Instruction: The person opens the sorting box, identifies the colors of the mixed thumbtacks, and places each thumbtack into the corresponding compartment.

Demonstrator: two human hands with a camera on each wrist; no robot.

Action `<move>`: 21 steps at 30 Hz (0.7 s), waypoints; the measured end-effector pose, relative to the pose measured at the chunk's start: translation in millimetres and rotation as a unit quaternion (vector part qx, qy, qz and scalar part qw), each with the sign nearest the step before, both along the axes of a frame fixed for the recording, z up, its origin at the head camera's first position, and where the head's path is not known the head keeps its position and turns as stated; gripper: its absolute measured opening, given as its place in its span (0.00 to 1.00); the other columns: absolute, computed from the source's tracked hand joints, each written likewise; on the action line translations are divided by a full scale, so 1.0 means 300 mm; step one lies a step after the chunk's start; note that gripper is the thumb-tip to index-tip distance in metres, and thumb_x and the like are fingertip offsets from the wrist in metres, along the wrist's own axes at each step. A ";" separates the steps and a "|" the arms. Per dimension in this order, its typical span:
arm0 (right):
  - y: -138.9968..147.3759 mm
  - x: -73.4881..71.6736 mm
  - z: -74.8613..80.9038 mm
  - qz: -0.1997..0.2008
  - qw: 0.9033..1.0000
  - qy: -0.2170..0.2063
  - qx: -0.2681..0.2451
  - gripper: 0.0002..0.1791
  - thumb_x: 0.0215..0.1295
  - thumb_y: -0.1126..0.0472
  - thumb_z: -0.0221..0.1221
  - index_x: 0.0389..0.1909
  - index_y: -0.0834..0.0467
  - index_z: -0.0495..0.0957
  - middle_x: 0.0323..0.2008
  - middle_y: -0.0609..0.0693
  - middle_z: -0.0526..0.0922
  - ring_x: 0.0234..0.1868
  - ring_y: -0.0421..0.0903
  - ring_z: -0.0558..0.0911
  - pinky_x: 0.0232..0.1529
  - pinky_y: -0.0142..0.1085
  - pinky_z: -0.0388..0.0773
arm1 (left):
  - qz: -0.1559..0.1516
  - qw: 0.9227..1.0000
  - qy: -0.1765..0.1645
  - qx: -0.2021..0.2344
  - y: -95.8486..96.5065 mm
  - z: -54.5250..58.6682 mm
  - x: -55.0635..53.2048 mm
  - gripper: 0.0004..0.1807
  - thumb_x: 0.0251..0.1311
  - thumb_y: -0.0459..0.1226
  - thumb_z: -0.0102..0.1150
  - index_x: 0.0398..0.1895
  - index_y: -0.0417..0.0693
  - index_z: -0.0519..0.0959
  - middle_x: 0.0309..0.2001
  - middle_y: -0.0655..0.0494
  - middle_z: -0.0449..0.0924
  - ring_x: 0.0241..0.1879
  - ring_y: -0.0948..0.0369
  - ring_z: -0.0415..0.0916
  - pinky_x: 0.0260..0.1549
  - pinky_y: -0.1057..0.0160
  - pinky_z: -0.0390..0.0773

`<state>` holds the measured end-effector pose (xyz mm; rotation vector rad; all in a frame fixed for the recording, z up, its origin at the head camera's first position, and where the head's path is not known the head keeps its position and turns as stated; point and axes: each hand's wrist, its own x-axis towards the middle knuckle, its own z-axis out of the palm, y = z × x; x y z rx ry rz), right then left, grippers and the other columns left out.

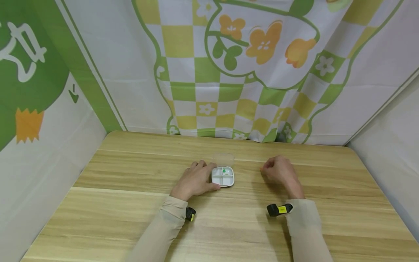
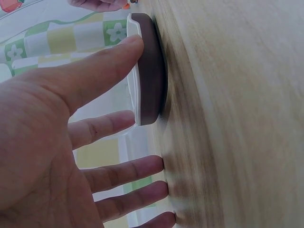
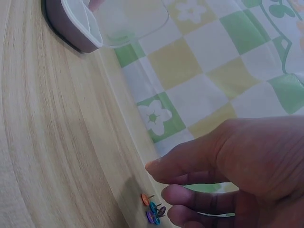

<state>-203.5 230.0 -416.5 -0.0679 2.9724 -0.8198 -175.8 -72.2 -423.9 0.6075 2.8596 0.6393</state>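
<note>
A small white pill box (image 1: 222,177) with a dark base stands on the table, its clear lid (image 1: 224,158) folded back. Inside are several compartments; a small green piece (image 1: 224,170) lies in the back right one. My left hand (image 1: 195,180) holds the box at its left end, thumb on the front edge and index finger at the back corner, other fingertips touching the table. To the right, my right hand (image 1: 280,170) hovers over several thumbtacks (image 3: 153,206), orange, teal and purple among them. Its thumb and fingers are apart, with nothing seen between them.
The wooden table (image 1: 229,225) reaches back to a checked, flowered cloth (image 1: 235,98) hanging behind it. Printed fabric walls (image 1: 98,65) close in the left and right sides. Each wrist wears a small black camera (image 1: 279,210).
</note>
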 end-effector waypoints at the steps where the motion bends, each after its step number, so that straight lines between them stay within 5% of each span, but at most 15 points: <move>1: -0.001 -0.001 -0.001 0.004 1.000 0.003 -0.001 0.05 0.61 0.59 0.67 0.28 0.56 0.87 0.28 0.48 0.85 0.34 0.51 0.81 0.37 0.44 0.75 | 0.000 1.000 0.001 -0.001 0.000 -0.001 0.000 0.40 0.57 0.53 0.73 0.70 0.50 0.72 0.57 0.42 0.75 0.55 0.46 0.71 0.52 0.43 0.74; 21: -0.052 -0.001 0.004 0.045 0.999 0.023 -0.019 0.06 0.62 0.59 0.68 0.28 0.56 0.87 0.25 0.46 0.83 0.30 0.45 0.77 0.34 0.40 0.73 | 0.001 1.000 0.008 -0.009 0.002 -0.002 0.001 0.39 0.57 0.54 0.73 0.69 0.50 0.72 0.57 0.42 0.75 0.54 0.45 0.72 0.51 0.43 0.75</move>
